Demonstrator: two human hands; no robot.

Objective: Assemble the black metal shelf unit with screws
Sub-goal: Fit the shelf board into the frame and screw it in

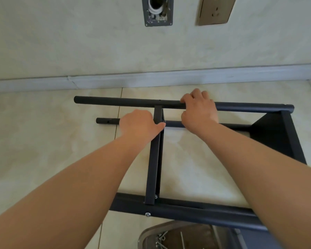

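Note:
The black metal shelf unit lies on its side on the tiled floor. Its far top tube (115, 101) runs left to right, and my right hand (198, 109) grips it right of the middle. A shelf panel (153, 159) stands on edge between that tube and the near tube (196, 212). My left hand (139, 125) is curled against the panel's left side near its far end, thumb touching it; what the fingers hold is hidden. A lower far tube (107, 120) pokes out left of that hand. A screw head (147, 214) shows on the near tube. Another shelf panel (276, 133) closes the right end.
A tray (147, 234) with loose screws and a thin metal tool sits at the bottom edge, just under the near tube. The wall with a grey baseboard (151, 78), a pipe opening (158, 11) and a socket plate (216, 9) stands close behind the frame.

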